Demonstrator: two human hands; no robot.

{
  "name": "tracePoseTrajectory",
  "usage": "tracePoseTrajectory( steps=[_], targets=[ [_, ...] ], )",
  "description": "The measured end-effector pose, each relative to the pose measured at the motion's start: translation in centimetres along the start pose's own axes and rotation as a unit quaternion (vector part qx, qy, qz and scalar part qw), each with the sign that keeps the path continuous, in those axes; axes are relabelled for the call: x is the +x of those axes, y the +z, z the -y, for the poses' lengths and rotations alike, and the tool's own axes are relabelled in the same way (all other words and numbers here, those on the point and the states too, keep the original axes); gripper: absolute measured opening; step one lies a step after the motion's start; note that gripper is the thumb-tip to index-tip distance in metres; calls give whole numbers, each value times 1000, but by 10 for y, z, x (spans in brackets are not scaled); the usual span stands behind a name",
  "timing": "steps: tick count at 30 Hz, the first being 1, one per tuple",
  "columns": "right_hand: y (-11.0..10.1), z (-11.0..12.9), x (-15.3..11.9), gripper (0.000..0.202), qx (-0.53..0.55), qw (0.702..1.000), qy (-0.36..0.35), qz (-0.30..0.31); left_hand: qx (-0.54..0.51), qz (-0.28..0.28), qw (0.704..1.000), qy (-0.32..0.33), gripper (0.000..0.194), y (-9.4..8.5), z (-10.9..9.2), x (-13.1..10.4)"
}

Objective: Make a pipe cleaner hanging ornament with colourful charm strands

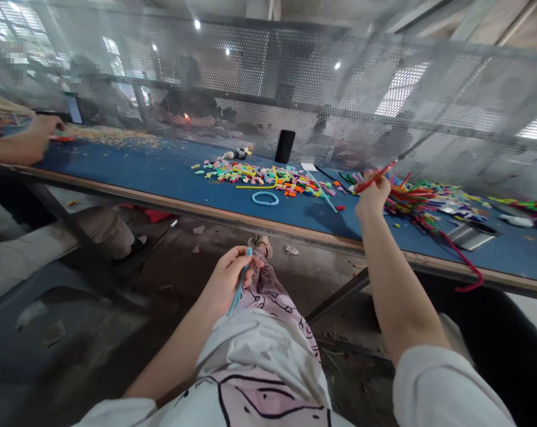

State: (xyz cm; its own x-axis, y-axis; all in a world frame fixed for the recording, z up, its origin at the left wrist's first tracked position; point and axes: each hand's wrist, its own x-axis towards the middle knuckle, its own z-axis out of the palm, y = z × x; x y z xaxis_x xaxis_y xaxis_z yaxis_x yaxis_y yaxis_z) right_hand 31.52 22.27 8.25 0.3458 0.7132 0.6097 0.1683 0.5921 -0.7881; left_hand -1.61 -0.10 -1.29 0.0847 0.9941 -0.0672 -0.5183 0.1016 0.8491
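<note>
My left hand (pixel 237 270), low over my lap, is closed on a light blue stem (pixel 238 292). My right hand (pixel 373 193) reaches over the table and is closed round a red stem (pixel 386 168), beside a pile of long coloured stems (pixel 413 198). Between my hands, on the blue table, lie a light blue ring (pixel 265 199), a bent yellow stem (pixel 256 187) and a straight light blue stem (pixel 324 193). Small colourful twisted pieces (pixel 233 172) are heaped behind them.
A black phone (pixel 285 146) stands against the perforated metal screen (pixel 251 65). A metal spool (pixel 472 235) lies at the right, near a dangling red stem (pixel 468 267). Another person's hand (pixel 41 133) is at the far left. The table's wooden edge (pixel 197 213) runs before me.
</note>
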Motion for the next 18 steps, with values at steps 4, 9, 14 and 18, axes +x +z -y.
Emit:
tracePoseTrajectory(
  steps=[4,9,14,18],
  targets=[
    [13,41,-63,33,145,985,90,13,16,-1,1000,16,21,0,-5,2],
    [10,81,-178,38,203,918,273,205,70,-12,996,52,27,1,-6,4],
    [-3,96,-264,63,307,781,407,362,117,-22,988,94,28,4,-2,7],
    [-11,107,-288,83,285,716,458,443,165,-28,977,131,25,7,1,9]
  ],
)
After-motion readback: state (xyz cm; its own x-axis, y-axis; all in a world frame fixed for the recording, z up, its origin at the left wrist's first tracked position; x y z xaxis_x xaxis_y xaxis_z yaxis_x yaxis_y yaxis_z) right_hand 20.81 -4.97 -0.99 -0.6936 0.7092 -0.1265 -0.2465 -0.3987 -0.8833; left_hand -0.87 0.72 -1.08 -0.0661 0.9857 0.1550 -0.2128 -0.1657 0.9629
